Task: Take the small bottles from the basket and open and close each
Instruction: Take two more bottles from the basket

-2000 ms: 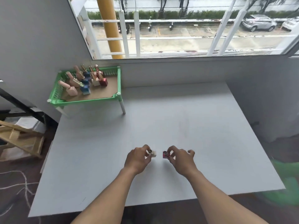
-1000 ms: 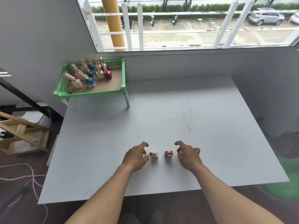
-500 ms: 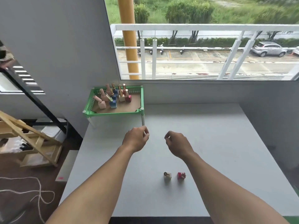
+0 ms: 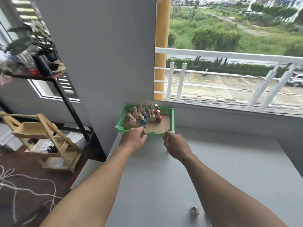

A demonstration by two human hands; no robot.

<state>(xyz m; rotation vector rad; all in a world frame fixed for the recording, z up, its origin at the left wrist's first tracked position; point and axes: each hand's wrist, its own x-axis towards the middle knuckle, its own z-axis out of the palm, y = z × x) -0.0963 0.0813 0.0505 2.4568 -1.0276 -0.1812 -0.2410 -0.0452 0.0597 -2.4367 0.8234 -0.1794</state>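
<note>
Both hands are stretched out over the tabletop (image 4: 229, 161) toward the basket, and neither has hold of anything. Nearest the camera, a small pale bottle (image 4: 194, 211) with a gold cap stands on the tabletop just beside the right forearm, well apart from the basket; it looks like one that is finished with, parked close to the body so that it stays separate from the untouched ones.

Farther out, the left hand (image 4: 133, 139) hangs just short of the basket's near rim with its fingers loosely curled, thumb and forefinger a little apart, as if shaped for pinching a narrow cap. The right hand (image 4: 176, 145) sits near the basket's right front corner, fingers likewise half curled and empty. Reaching with both at once suggests that two bottles are to be fetched together, one per hand.

Beyond the hands, the green basket (image 4: 172, 118) occupies the far left corner of the tabletop, against the wall and under the window. The small bottles (image 4: 144, 116) stand upright in a cluster toward its left and back, pink, blue, pale and red, their tall caps pointing up, which leaves them easy to pluck from above.
</note>
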